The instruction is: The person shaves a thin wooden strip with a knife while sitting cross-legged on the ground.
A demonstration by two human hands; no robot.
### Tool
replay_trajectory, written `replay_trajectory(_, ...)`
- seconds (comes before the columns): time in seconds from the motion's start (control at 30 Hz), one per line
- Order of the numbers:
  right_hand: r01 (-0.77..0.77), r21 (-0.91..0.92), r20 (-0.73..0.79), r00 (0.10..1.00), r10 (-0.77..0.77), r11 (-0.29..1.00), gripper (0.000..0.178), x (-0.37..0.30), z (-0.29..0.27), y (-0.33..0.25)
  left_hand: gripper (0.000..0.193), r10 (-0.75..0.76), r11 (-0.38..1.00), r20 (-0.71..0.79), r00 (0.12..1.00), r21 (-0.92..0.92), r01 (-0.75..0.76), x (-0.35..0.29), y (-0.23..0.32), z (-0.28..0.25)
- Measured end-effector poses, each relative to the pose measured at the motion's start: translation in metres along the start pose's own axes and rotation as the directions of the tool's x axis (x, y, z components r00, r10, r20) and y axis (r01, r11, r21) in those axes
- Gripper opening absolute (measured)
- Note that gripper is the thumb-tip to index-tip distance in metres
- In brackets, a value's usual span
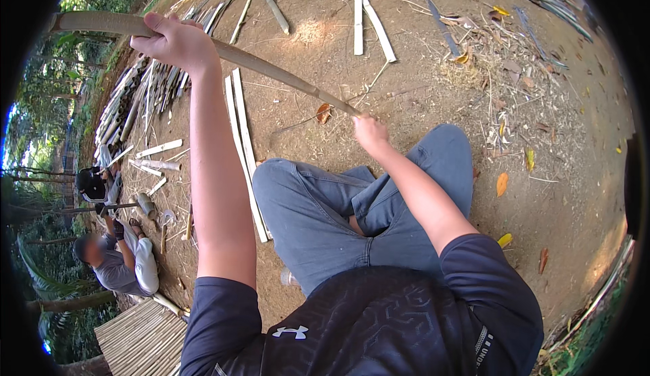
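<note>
A long brown bamboo pole (267, 70) slants across in front of me, from the upper left down to the middle. My left hand (179, 43), raised on an outstretched arm, is closed around its thicker part. Lower down, over my bent legs, my right hand (370, 133) grips the thinner end, and the fist hides the tip. Beneath the pole, two pale split bamboo strips (242, 122) run along the ground beside my left knee. A brown dry leaf (323, 113) lies on the soil below the pole, near my right hand.
Two people sit at the left; the nearer one (122, 267) wears grey. Behind them is a heap of bamboo poles (128, 108). A slatted bamboo mat (142, 335) lies at lower left. Ahead are pale strips (359, 17), a dark pole (433, 13) and shavings (467, 74).
</note>
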State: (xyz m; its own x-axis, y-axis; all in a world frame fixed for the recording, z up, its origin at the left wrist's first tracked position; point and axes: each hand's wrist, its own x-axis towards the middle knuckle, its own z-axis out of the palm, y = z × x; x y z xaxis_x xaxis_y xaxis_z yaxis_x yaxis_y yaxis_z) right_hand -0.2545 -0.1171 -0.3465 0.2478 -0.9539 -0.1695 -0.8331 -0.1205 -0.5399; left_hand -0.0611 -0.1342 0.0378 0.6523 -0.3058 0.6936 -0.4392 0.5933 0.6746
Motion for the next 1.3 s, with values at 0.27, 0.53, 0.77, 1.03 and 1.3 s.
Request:
replay_trajectory(0.27, 0.001, -0.046, 0.054, 0.999, 0.001, 0.999, 0.041, -0.010, 0.000, -0.017, 0.029, 0.040, 0.999, 0.038, 0.998, 0.020, -0.041, 0.004, 0.002, -0.016)
replay_trajectory(0.53, -0.275, -0.030, 0.269, 0.924, 0.273, 0.961, 0.051, 0.012, 0.044, 0.030, 0.027, 0.052, 0.999, 0.092, 0.994, -0.010, -0.051, -0.003, -0.002, -0.007)
replay_trajectory(0.77, -0.136, 0.128, 0.130, 0.984, 0.120, 0.982, 0.052, -0.013, -0.010, -0.013, 0.031, 0.075, 0.996, 0.106, 0.992, -0.063, -0.069, 0.003, -0.001, -0.016)
replay_trajectory(1.03, -0.075, 0.092, 0.072, 0.995, 0.068, 0.993, 0.049, 0.004, 0.013, 0.011, 0.027, 0.037, 0.999, 0.099, 0.994, -0.033, -0.034, -0.001, 0.000, -0.007)
replay_trajectory(1.3, 0.052, -0.003, -0.054, 0.997, -0.052, 0.999, 0.042, -0.011, 0.014, -0.006, 0.029, -0.004, 1.000, 0.024, 1.000, 0.027, 0.003, 0.004, -0.004, -0.013)
